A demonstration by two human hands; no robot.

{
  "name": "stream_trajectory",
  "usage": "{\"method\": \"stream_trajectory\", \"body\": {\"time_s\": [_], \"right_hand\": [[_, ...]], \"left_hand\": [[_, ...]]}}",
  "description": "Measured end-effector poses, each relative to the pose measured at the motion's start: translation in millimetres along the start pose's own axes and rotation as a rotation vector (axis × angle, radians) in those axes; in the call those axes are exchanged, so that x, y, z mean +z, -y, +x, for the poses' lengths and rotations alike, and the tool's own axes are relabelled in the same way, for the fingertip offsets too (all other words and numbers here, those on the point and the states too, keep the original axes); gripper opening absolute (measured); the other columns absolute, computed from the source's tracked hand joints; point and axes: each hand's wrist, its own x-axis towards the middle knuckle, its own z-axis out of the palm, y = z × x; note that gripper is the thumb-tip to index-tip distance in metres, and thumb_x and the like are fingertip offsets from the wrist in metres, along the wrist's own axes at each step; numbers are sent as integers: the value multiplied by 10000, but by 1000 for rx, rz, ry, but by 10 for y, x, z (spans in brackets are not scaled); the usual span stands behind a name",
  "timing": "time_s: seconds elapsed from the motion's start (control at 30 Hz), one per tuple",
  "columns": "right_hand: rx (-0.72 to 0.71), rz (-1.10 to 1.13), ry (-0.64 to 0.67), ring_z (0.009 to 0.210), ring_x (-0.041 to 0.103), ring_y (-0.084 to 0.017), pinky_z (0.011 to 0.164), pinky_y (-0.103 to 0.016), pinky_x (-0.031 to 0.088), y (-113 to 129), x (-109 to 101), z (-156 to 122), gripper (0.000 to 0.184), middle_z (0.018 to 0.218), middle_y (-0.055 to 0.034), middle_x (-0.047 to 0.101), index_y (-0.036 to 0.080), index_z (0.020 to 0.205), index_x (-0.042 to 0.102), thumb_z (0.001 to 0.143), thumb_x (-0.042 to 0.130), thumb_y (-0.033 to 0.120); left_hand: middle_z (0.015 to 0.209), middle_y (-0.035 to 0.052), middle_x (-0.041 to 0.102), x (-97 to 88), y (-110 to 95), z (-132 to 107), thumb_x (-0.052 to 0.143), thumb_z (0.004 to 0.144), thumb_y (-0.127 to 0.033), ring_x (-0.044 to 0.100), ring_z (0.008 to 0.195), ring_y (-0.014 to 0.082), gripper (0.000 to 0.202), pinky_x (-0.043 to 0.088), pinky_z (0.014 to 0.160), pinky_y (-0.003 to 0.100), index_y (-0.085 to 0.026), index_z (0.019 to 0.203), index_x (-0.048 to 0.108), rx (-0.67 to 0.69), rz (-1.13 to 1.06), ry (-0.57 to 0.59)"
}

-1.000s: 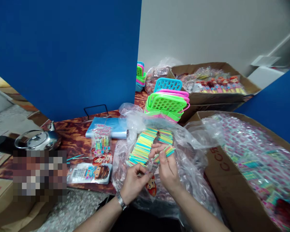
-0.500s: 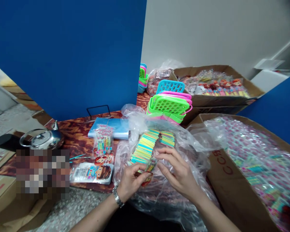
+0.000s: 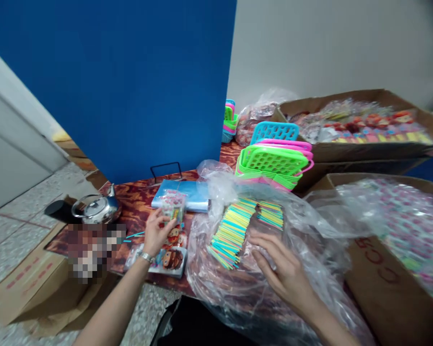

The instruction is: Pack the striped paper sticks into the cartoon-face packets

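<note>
My left hand [image 3: 158, 234] is at the pile of small clear packets on the left of the table, thumb and fingers closed at a packet of coloured sticks [image 3: 173, 211]. Under its wrist lies a larger white printed bag [image 3: 172, 259] with a cartoon face. My right hand [image 3: 283, 266] hovers with fingers stretched and apart, holding nothing, by the loose yellow, blue and pink sticks [image 3: 233, 230]. These thin sticks lie in a row on a big clear plastic bag [image 3: 216, 283], with a smaller bunch [image 3: 270, 214] beside them.
Stacked plastic baskets [image 3: 274, 161] stand behind the bag. On the right are a carton [image 3: 377, 269] of packets and another carton [image 3: 368, 156] of dolls or figures. A blue plastic stack [image 3: 182, 194], a wire stand [image 3: 166, 170] and a metal kettle [image 3: 97, 209] sit left.
My left hand has moved left from the sticks to the packet pile, carrying the small packet. My right hand stays near the sticks, fingers spread. The view has turned slightly left.
</note>
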Motion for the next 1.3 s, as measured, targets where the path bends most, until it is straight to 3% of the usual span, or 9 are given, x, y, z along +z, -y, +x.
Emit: {"method": "stream_trajectory", "body": {"time_s": [0.1,0.2,0.4,0.53,0.7,0.97,1.3], "right_hand": [[25,-11,11,1006,553,-188,836,-335,485,-11,-34,-27,259,1035,-82,584,223,1080,546,840,486,148],[72,-23,8,993,557,-183,829,-334,486,-60,-111,-55,257,1027,-79,585,225,1083,542,847,471,151],[165,-96,-34,971,569,-189,818,-336,485,-213,-363,-90,224,996,-81,603,216,1050,563,863,443,187],[202,-162,-64,928,585,-187,793,-327,490,-314,-589,-126,213,970,-76,615,224,1031,572,871,430,221],[231,-251,-82,880,598,-183,755,-302,491,-398,-765,-208,187,945,-72,624,215,992,579,865,446,247],[150,-258,-1,729,641,-163,636,-258,502,-398,-554,-171,143,840,-36,674,229,940,579,862,462,257],[-12,-207,39,764,650,-175,663,-271,514,-407,-237,-117,175,869,-45,675,229,992,579,842,489,243]], "left_hand": [[1012,146,607,61,253,78,563,702,-497,449,1158,327,352,351,960,469,-152,683,628,53,131,27],[1102,153,557,82,347,62,540,690,-531,391,1211,341,424,340,976,485,-145,860,588,115,190,5],[1303,216,409,8,307,9,521,672,-542,360,1230,368,797,314,1009,483,-61,1278,333,132,270,42],[1329,226,396,-26,303,16,519,645,-575,408,1189,393,903,356,971,500,-49,1333,264,101,279,84],[1320,223,410,-80,299,8,503,690,-563,411,1192,379,874,353,970,500,-55,1353,244,111,302,97],[1369,210,344,-226,205,5,510,757,-490,317,1265,345,777,289,1032,476,-78,1362,250,197,295,-62],[1376,194,334,-485,49,-14,561,784,-395,296,1290,306,677,300,1034,454,-129,1347,294,198,282,-182]]}}
